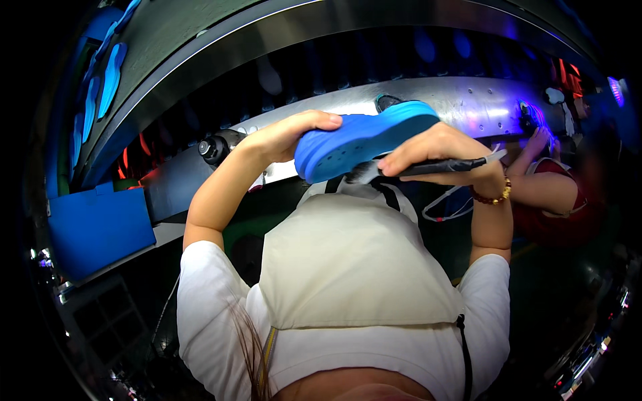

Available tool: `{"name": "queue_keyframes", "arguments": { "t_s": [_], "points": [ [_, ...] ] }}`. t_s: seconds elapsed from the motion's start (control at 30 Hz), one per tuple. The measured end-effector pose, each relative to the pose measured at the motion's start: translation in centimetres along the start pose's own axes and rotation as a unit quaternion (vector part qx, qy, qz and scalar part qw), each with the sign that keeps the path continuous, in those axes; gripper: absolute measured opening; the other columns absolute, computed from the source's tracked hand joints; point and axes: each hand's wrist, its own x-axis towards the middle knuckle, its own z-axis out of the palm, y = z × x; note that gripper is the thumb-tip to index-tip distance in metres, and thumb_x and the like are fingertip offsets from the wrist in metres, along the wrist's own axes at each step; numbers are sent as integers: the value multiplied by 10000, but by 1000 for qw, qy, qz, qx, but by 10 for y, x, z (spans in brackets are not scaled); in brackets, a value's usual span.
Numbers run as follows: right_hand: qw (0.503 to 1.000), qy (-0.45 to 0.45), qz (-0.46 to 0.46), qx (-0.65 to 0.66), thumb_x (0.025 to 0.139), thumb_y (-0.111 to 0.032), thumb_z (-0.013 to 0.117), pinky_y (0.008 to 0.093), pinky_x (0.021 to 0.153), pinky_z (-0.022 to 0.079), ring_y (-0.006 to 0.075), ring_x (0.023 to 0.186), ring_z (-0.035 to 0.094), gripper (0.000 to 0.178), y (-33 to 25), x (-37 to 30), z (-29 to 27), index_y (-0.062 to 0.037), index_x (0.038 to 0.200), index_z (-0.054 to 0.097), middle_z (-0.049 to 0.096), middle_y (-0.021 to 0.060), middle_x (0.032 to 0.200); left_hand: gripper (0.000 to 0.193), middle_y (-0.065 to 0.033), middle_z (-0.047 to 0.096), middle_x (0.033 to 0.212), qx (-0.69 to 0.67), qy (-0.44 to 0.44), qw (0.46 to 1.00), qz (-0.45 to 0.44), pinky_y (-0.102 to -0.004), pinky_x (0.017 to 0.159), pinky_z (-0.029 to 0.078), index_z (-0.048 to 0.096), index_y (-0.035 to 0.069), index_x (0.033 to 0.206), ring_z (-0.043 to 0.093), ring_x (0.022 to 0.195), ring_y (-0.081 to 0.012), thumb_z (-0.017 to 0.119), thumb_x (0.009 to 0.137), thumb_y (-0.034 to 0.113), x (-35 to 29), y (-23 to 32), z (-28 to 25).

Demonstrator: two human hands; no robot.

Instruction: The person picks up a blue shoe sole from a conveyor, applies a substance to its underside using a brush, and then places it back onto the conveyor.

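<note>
My left hand (291,136) grips the left end of a bright blue shoe sole (364,137), its thumb lying along the upper edge. The sole is tilted so that a side with a row of small dark dots shows. Between the fingers of my right hand (441,148) is a brush (447,166) with a dark handle and pale bristles. Its bristle tips are close to the sole's lower edge; I cannot tell whether they touch it. Part of the sole's right end is behind my right hand.
A metal bench (461,100) runs behind the sole, with a dark object (386,102) on it. Several blue soles (112,80) lie far left, above a blue panel (100,230). A black cylindrical fitting (214,150) stands near my left forearm. A co-worker's hand (537,144) is at the right.
</note>
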Motion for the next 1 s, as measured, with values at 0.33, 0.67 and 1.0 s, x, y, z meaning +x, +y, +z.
{"name": "queue_keyframes", "arguments": {
  "t_s": [0.33, 0.67, 1.0],
  "points": [
    [997, 66, 20, -26, 693, 16, 641, 289, 776, 481, 220, 887, 607, 232, 12, -14, -1, -1, 923, 620, 631, 133, 921, 636, -216, 570, 957, -79, 141, 986, 29, -360, 662, 494, 530, -34, 1074, 591, 782, -287, 530, 697, 478, -9, -12, -22],
    [983, 178, -9, -45, 646, -15, 688, 300, 755, 473, 224, 816, 619, 224, 4, -17, -3, 6, 862, 630, 636, 145, 884, 471, -150, 586, 953, -234, 43, 960, 149, -372, 751, 486, 537, -10, 1055, 582, 834, -237, 462, 825, 394, -15, 4, -44],
    [925, 374, 61, 40, 715, -18, 616, 222, 632, 472, 110, 707, 589, 155, 36, 30, 13, 19, 865, 626, 630, 94, 800, 901, -194, 439, 1190, -391, -16, 880, 270, -458, 904, 383, 332, 42, 1257, 453, 1075, -336, 120, 733, 743, 60, -26, -3]
  ]
}}
